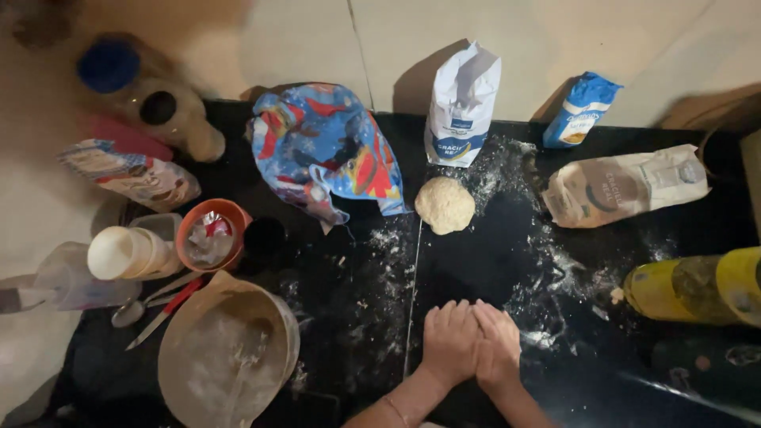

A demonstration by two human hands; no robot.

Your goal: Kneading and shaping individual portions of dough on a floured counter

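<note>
Tabletop [491, 261]: black, glossy stone, dusted with white flour in streaks and patches.
Cloth [325, 150]: soft, crumpled, printed in blue, red and yellow, lying at the back of the tabletop.
Bowl [228, 353]: round, wide, beige, its inside coated with flour, at the front left.
Paper bags: one white bag [462, 107] stands upright against the wall; one beige bag [622, 189] lies flat on its side to the right.
Bottle [697, 287]: yellow plastic, lying on its side at the right edge.
Orange cup [210, 235]: round, with a crumpled wrapper inside.
Dough ball [445, 205]: pale, round, slightly rough, just in front of the white bag, well apart from the hands.
Left hand [450, 342] and right hand [498, 345]: pressed together side by side, flat, palms down, fingers closed, low over the floured tabletop; I cannot tell if something is under them.
</note>
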